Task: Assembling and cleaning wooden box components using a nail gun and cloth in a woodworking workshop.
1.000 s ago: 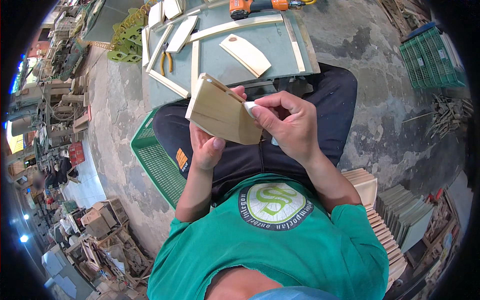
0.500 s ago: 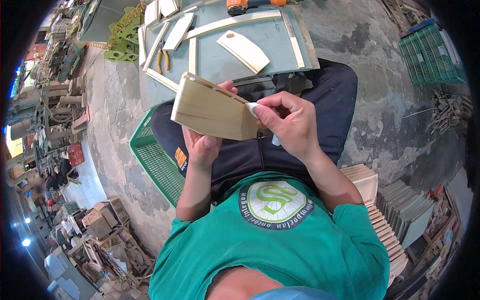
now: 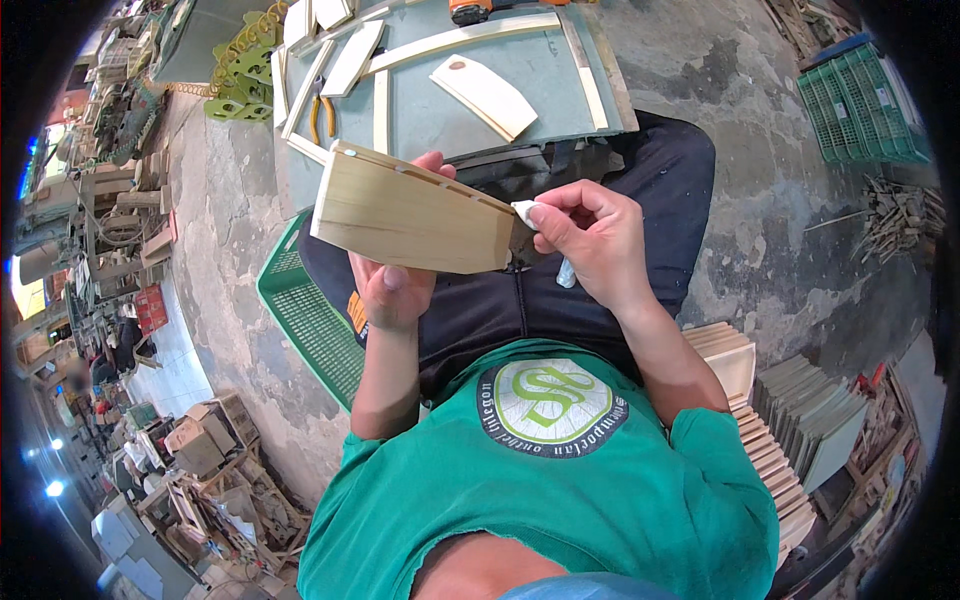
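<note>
Over my lap, my left hand (image 3: 393, 292) grips a pale wooden board (image 3: 415, 222) from behind and below. Its thumb shows under the lower edge, and fingertips rise behind the top edge. A groove with gaps runs along that top edge, and a small whitish spot sits near its left end. My right hand (image 3: 597, 235) pinches a small soft white pouch (image 3: 526, 212), its tip by the board's right end; I cannot tell whether they touch. A pale bluish plastic tail hangs below the right hand, probably part of the pouch.
Ahead is a grey-green worktable (image 3: 430, 110) with wooden strips, a curved wooden piece (image 3: 485, 97), pliers (image 3: 322, 108) and an orange power tool (image 3: 470, 10). A green crate (image 3: 315, 320) stands at my left. Stacked wooden pieces (image 3: 765, 460) lie at my right.
The board has moved left and turned slightly, its left end swinging outward. My right hand has shifted a little right with the pouch, from the board's top edge to its right end.
</note>
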`<state>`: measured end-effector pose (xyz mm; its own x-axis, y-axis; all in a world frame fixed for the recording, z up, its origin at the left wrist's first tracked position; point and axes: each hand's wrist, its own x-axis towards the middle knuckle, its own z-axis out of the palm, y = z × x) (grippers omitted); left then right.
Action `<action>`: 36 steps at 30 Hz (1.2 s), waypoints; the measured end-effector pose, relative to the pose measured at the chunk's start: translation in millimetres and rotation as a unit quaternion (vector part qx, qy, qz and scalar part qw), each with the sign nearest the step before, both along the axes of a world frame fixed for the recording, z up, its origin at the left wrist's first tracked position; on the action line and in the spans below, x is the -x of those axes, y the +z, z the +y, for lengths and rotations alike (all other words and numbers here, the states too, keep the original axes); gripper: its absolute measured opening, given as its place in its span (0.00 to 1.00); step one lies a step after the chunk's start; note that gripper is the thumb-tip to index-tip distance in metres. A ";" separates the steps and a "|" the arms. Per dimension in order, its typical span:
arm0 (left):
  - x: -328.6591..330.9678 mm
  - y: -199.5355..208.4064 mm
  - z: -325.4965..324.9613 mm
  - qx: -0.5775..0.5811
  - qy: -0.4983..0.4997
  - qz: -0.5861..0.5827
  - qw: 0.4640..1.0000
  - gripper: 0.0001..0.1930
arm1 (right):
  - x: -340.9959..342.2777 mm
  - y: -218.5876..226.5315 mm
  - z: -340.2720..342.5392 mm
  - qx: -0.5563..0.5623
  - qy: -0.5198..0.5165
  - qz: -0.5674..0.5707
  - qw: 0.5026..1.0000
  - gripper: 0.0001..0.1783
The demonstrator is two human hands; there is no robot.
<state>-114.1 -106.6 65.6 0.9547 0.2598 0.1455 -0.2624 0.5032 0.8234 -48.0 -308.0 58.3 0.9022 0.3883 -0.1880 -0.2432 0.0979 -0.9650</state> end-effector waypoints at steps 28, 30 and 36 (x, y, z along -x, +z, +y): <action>-23.6 -1.7 -6.7 -0.529 -0.002 -0.137 0.837 0.42 | -9.4 60.6 -18.5 0.005 -0.036 -0.206 0.978 0.09; -24.8 1.0 -7.0 -0.537 0.001 -0.140 0.832 0.42 | -10.8 61.6 -18.6 0.030 -0.047 -0.223 0.973 0.08; -28.2 2.2 -3.4 -0.558 0.016 -0.163 0.814 0.40 | -12.6 64.5 -17.9 0.059 -0.038 -0.242 0.968 0.07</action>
<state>-86.0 -110.0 67.7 0.8132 -0.1843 0.5520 -0.5572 -0.5205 0.6470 -35.4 -325.8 122.8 0.9207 0.3197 0.2239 0.2426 -0.0196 -0.9699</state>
